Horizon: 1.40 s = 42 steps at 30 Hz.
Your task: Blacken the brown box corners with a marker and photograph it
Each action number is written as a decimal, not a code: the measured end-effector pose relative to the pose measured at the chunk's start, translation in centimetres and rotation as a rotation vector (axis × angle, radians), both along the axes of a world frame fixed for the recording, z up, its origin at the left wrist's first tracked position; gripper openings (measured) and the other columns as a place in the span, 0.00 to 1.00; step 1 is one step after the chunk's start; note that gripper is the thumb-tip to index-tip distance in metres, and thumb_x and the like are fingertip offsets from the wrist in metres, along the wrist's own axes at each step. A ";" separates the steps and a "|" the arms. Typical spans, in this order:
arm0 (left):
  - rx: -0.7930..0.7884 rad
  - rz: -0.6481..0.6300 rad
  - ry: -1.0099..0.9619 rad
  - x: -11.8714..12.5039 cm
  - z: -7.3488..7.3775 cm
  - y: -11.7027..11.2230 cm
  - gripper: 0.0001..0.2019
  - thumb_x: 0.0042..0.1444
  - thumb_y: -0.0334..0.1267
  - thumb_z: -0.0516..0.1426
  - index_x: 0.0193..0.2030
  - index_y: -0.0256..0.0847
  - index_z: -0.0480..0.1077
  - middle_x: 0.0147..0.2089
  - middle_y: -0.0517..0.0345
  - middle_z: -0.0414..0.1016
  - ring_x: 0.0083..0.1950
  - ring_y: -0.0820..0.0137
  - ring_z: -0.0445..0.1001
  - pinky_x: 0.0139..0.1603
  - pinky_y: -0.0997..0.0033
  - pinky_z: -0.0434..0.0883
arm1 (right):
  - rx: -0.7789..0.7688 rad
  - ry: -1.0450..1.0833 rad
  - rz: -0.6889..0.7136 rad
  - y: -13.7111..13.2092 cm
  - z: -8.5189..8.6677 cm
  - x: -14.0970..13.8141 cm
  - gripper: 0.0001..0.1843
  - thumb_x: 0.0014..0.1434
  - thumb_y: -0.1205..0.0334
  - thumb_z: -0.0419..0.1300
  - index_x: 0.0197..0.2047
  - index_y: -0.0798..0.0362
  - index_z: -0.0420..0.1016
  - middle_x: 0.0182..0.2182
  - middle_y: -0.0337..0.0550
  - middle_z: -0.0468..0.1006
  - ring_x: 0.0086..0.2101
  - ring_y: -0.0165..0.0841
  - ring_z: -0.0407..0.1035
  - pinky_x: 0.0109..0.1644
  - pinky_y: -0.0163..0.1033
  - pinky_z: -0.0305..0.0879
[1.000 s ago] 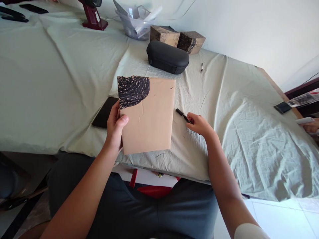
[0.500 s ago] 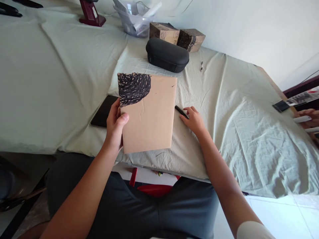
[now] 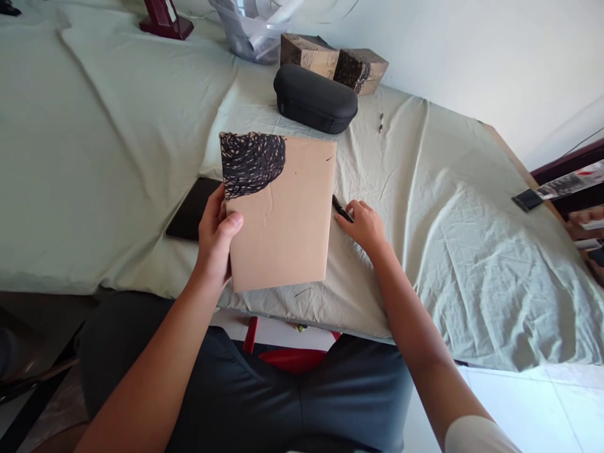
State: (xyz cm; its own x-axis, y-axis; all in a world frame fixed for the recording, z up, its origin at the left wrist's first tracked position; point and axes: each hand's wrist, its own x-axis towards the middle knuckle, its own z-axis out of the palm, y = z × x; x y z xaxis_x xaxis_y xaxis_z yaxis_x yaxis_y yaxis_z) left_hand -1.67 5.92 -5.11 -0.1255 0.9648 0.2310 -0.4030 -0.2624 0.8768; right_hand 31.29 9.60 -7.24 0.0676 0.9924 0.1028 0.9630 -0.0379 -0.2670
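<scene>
My left hand (image 3: 217, 236) grips the left edge of a brown cardboard piece (image 3: 283, 233), thumb on its front and fingers behind. Dense black scribble covers the cardboard's upper left corner, and a small black tick marks its upper right. How deep the cardboard is does not show. Just right of it, my right hand (image 3: 363, 223) has its fingertips closed on a black marker (image 3: 342, 209), low over the cloth. A dark flat tablet-like object (image 3: 189, 214) lies partly hidden behind my left hand.
A black zip case (image 3: 316, 100) lies behind the cardboard, before two scribbled cardboard boxes (image 3: 309, 55) (image 3: 362, 69). A plastic tub (image 3: 255, 38) and a dark red stand (image 3: 166, 22) are at the back. A small pen-like piece (image 3: 381, 123) rests on the cloth (image 3: 453, 207). Another person's hand (image 3: 582, 223) shows far right.
The view has shifted slightly. The marker in my right hand is tilted a little more steeply; my left hand keeps its hold on the cardboard.
</scene>
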 end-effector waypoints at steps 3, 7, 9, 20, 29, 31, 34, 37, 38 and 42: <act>0.006 -0.007 0.008 0.0 0.2 -0.1 0.23 0.52 0.51 0.72 0.53 0.47 0.80 0.55 0.52 0.86 0.49 0.62 0.81 0.53 0.62 0.79 | 0.052 0.003 -0.055 0.4 -0.5 -0.7 0.19 0.65 0.44 0.66 0.48 0.51 0.78 0.46 0.55 0.81 0.42 0.49 0.74 0.41 0.47 0.65; 0.011 -0.003 0.001 0.2 0.3 -0.1 0.26 0.51 0.53 0.73 0.55 0.48 0.81 0.54 0.53 0.85 0.52 0.60 0.81 0.58 0.60 0.79 | 0.110 0.065 -0.033 1.1 -1.4 -1.4 0.13 0.70 0.51 0.59 0.48 0.49 0.79 0.47 0.54 0.81 0.43 0.47 0.75 0.41 0.47 0.66; 0.022 0.006 0.004 0.2 0.3 0.0 0.26 0.51 0.54 0.73 0.55 0.48 0.81 0.52 0.55 0.85 0.53 0.59 0.82 0.59 0.60 0.79 | 0.114 0.083 -0.010 1.3 -1.7 -1.5 0.12 0.71 0.54 0.57 0.48 0.50 0.78 0.47 0.54 0.81 0.43 0.46 0.75 0.42 0.47 0.67; -0.042 0.002 -0.013 0.3 0.7 -0.3 0.23 0.48 0.53 0.74 0.52 0.53 0.83 0.56 0.58 0.87 0.52 0.59 0.82 0.55 0.60 0.80 | 0.178 0.064 0.010 1.4 -2.8 -1.3 0.02 0.63 0.59 0.57 0.37 0.47 0.67 0.39 0.53 0.77 0.42 0.48 0.70 0.47 0.53 0.71; -0.013 -0.025 0.007 0.2 0.3 -0.1 0.23 0.50 0.51 0.73 0.53 0.52 0.81 0.61 0.56 0.85 0.57 0.59 0.81 0.63 0.59 0.76 | 0.114 0.171 0.045 1.0 -1.8 -0.8 0.07 0.63 0.55 0.59 0.42 0.47 0.70 0.44 0.53 0.78 0.43 0.45 0.71 0.49 0.51 0.70; 0.004 -0.036 0.004 0.1 0.1 0.0 0.23 0.51 0.50 0.73 0.53 0.51 0.81 0.62 0.54 0.84 0.58 0.59 0.81 0.64 0.58 0.76 | 0.108 0.136 0.066 1.0 -1.5 -1.0 0.08 0.67 0.54 0.55 0.43 0.48 0.71 0.45 0.55 0.79 0.44 0.47 0.72 0.51 0.52 0.70; 0.021 -0.039 0.006 0.0 -0.1 0.1 0.23 0.52 0.50 0.73 0.54 0.50 0.80 0.64 0.52 0.83 0.60 0.58 0.80 0.66 0.57 0.75 | 0.085 0.125 0.089 1.2 -1.3 -0.8 0.10 0.68 0.56 0.52 0.44 0.50 0.73 0.47 0.58 0.80 0.45 0.47 0.74 0.52 0.53 0.70; 0.040 -0.048 0.018 -0.2 -0.2 0.2 0.25 0.52 0.51 0.73 0.56 0.50 0.79 0.65 0.51 0.82 0.62 0.57 0.80 0.66 0.56 0.75 | 0.068 0.228 0.075 1.2 -0.9 0.2 0.12 0.66 0.57 0.53 0.45 0.51 0.76 0.46 0.56 0.82 0.40 0.44 0.75 0.49 0.51 0.72; 0.043 -0.053 0.023 -0.2 -0.3 0.3 0.26 0.52 0.51 0.73 0.57 0.50 0.79 0.65 0.50 0.82 0.62 0.56 0.80 0.66 0.56 0.75 | 0.084 0.264 0.066 1.0 -0.6 0.6 0.14 0.65 0.56 0.54 0.47 0.51 0.77 0.46 0.55 0.83 0.39 0.44 0.75 0.48 0.51 0.73; 0.057 -0.031 0.051 0.1 -0.8 0.4 0.30 0.52 0.55 0.73 0.60 0.50 0.78 0.65 0.49 0.82 0.64 0.54 0.79 0.66 0.55 0.74 | 0.259 0.364 0.166 -0.8 0.9 0.6 0.27 0.63 0.45 0.59 0.60 0.51 0.77 0.57 0.60 0.81 0.54 0.52 0.76 0.59 0.60 0.73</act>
State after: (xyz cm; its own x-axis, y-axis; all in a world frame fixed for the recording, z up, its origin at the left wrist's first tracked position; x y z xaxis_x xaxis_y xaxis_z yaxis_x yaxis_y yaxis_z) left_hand -1.57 6.31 -5.91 -0.0824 0.9530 0.2915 -0.3664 -0.3010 0.8804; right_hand 31.91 8.77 -6.33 -0.0120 0.9378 0.3470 0.7927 0.2204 -0.5683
